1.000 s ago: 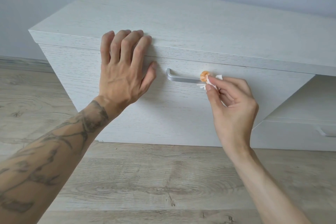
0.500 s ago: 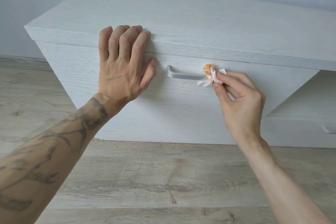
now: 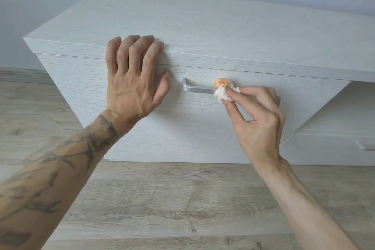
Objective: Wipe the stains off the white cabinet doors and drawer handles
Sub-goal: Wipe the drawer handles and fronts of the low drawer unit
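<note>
A low white cabinet (image 3: 203, 32) with a wood-grain finish fills the upper middle of the view. Its drawer front (image 3: 182, 128) carries a silver bar handle (image 3: 197, 89). My right hand (image 3: 257, 119) pinches a small crumpled white tissue (image 3: 222, 92) with an orange-stained tip and presses it against the right end of the handle, hiding that end. My left hand (image 3: 132, 79) lies flat on the drawer front, fingers spread and hooked over the cabinet's top edge, just left of the handle.
A second, lower drawer with its own silver handle (image 3: 365, 146) shows at the right edge. Light wood-plank floor (image 3: 162, 209) runs under the cabinet. A pale grey wall stands behind it, with a skirting board at the far left.
My right hand has slid the tissue a little along the handle's right end and the orange tip now points upward. The view has shifted slightly; my left hand stays planted.
</note>
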`<state>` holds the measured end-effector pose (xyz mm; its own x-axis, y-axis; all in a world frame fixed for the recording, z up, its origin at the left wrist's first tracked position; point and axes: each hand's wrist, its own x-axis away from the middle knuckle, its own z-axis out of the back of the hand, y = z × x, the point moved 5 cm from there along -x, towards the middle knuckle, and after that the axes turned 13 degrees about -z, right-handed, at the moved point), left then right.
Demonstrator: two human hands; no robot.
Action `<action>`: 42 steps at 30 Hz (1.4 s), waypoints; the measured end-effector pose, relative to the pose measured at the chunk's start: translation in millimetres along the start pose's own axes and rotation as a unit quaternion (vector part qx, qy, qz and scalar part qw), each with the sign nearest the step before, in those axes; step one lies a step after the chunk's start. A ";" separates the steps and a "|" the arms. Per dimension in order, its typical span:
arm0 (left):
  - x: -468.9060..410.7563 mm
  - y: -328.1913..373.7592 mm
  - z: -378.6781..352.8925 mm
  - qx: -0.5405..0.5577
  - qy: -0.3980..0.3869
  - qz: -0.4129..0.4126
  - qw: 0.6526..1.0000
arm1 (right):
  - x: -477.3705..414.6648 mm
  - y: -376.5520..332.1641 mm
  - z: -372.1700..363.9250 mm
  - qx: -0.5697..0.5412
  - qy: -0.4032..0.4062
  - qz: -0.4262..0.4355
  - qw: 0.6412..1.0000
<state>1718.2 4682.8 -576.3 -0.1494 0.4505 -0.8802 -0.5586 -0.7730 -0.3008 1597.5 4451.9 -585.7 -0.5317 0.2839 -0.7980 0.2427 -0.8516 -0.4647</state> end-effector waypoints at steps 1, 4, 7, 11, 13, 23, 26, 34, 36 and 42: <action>0.0 0.1 -0.2 0.001 0.000 0.000 1.000 | -1.8 -0.1 -0.2 0.008 0.011 0.001 1.000; 0.3 0.1 -0.9 -0.002 0.003 -0.002 1.000 | -2.1 -10.2 -7.9 0.012 0.011 0.019 1.000; 0.0 -0.3 -1.1 -0.001 0.006 -0.002 1.000 | -2.7 -27.8 -23.4 0.009 -0.007 0.053 0.999; -0.4 -0.7 0.2 0.002 0.007 -0.007 1.000 | -8.2 -49.7 -44.2 -0.006 -0.019 0.064 0.998; -0.2 -0.9 -0.3 -0.002 0.003 -0.009 1.000 | -10.9 -60.7 -55.1 0.000 -0.023 0.063 0.998; -1.2 -0.5 3.6 0.003 -0.017 -0.009 1.000 | -8.4 -60.8 -41.9 0.050 0.016 0.088 0.995; -3.2 1.1 5.9 0.012 -0.027 -0.005 1.000 | -10.6 -37.6 -23.8 0.055 -0.009 0.087 0.995; -13.0 8.0 23.2 0.047 -0.104 0.024 0.993 | -26.0 18.3 23.4 0.044 -0.056 -0.017 0.997; -20.6 6.9 32.9 0.054 -0.146 0.017 0.988 | -34.0 19.8 39.5 0.005 -0.082 -0.079 0.993; -69.2 1.2 58.8 0.089 -0.297 0.014 0.951 | -87.8 -14.7 82.7 -0.010 -0.203 -0.198 0.959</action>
<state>1679.9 4676.9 -494.1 -0.5711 0.6443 -0.5086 -0.6690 -0.7244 -0.1665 1573.5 4403.0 -477.1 -0.8569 0.3840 -0.3441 -0.0300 -0.7034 -0.7102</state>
